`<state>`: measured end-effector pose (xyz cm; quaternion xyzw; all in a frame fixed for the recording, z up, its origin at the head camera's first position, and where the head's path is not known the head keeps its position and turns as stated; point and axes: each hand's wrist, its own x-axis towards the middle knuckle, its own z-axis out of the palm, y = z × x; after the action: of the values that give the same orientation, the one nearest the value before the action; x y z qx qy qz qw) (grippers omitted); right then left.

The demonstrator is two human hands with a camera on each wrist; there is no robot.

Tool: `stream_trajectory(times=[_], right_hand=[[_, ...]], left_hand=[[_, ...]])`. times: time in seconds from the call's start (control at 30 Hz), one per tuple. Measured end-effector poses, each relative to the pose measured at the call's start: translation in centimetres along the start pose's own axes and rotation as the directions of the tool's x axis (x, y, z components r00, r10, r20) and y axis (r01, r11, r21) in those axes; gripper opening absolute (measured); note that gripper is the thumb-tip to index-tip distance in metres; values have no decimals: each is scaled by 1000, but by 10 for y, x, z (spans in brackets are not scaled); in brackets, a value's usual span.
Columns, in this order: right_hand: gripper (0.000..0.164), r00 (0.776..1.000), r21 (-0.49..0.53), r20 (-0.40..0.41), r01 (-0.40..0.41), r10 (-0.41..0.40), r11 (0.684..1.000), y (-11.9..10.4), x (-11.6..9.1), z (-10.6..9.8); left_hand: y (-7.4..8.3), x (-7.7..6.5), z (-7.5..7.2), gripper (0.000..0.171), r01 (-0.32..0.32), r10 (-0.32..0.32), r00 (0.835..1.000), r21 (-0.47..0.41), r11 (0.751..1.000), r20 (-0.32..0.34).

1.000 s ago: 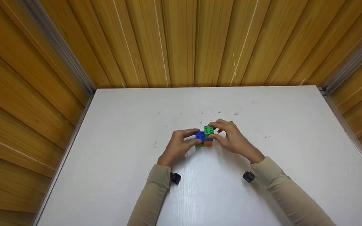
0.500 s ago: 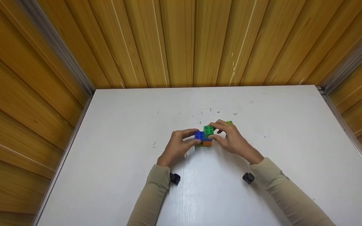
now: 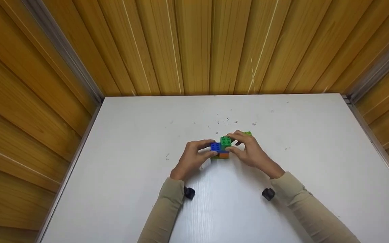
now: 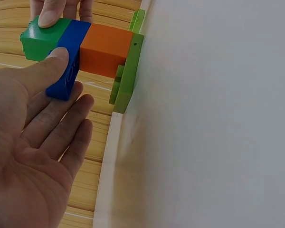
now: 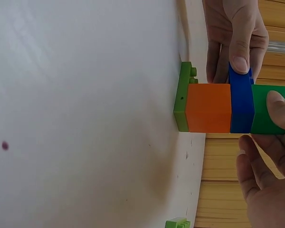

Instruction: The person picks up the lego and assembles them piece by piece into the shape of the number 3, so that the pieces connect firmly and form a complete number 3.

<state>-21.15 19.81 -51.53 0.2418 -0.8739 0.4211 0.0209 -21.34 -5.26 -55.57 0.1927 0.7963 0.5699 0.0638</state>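
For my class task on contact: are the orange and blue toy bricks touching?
Touching. The right wrist view shows the orange toy brick flush against the blue toy brick, no gap.

Near head-view centre, a green four-stud brick (image 3: 226,143) is topping a blue brick (image 3: 215,146), orange brick (image 3: 224,155) and lime plate (image 5: 182,95).

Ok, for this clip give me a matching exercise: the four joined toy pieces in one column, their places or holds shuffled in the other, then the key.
1. Green block
2. Blue brick
3. Orange block
4. Light green plate

A. Lowest of the four
B. Pinched by the left hand
C. Second from the bottom
D. Pinched by the right hand

Pairs: 1-D, 2-B, 3-C, 4-A
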Motion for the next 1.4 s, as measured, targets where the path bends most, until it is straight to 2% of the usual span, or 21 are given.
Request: stream_trajectory(times=[0.33,0.57,0.83,1.07,1.4], right_hand=[[39,997,46,27,-70,68,997,-3,0,-5],[47,997,20,39,-70,69,997,-5,0,-11],[46,997,30,-1,-81,81,996,-2,-5,-20],[45,991,17,-29,-130,130,991,2,-10,-28],[48,981,1,-115,-155,154,988,17,-17,-38]], left_hand=[[0,-1,0,46,13,-13,1000,-7,1000,6],[2,-1,-1,46,6,-6,1000,1,1000,11],[3,-2,-1,49,33,-34,999,8,999,12],[3,-4,0,46,77,-77,997,-1,997,8],[4,-3,0,46,80,-80,997,15,997,6]])
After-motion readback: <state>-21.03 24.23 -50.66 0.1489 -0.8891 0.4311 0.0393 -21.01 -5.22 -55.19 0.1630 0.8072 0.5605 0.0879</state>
